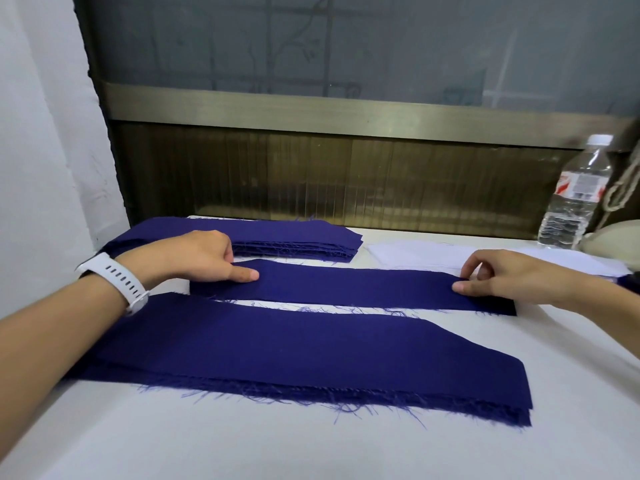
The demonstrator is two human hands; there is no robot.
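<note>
A narrow dark blue fabric strip (346, 287) lies flat across the middle of the white table (138, 438). My left hand (201, 258), with a white watch on the wrist, holds the strip's left end, thumb on top and fingers curled at its far edge. My right hand (505, 278) pinches the right end between thumb and curled forefinger. A wider blue piece (294, 344) with frayed edges lies in front, made of a few layers. A stack of blue pieces (298, 237) sits behind the strip.
White fabric pieces (415, 254) lie at the back right. A clear plastic water bottle (575, 195) stands at the far right, beside a knotted rope (623, 192) and a pale rounded object (613, 233). A brown panel and window close off the back.
</note>
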